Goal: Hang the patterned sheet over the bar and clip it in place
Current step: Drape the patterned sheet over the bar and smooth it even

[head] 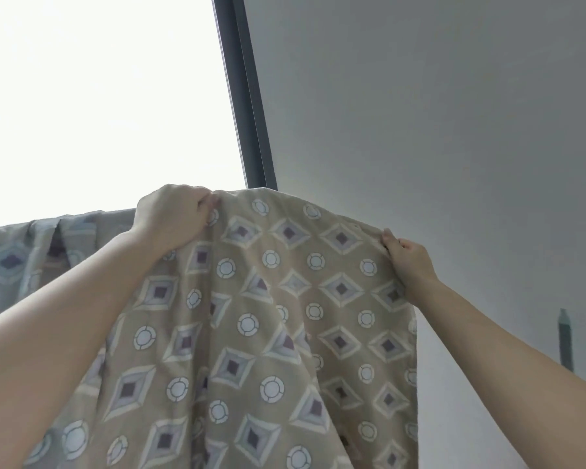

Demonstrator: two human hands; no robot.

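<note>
The patterned sheet [268,316], beige with grey diamonds and white circles, hangs in front of me from its raised top edge. My left hand [173,214] grips the top edge at the left, fingers curled into the cloth. My right hand [408,262] pinches the top right corner, arm stretched up. Another part of the patterned cloth [41,255] drapes over something at the far left, backlit by the window. The bar itself is hidden under the fabric. No clip is in view.
A bright window [99,96] fills the upper left, bounded by a dark grey frame [247,113] slanting down the middle. A plain grey wall [437,113] covers the right. A dark upright object [565,340] stands at the far right.
</note>
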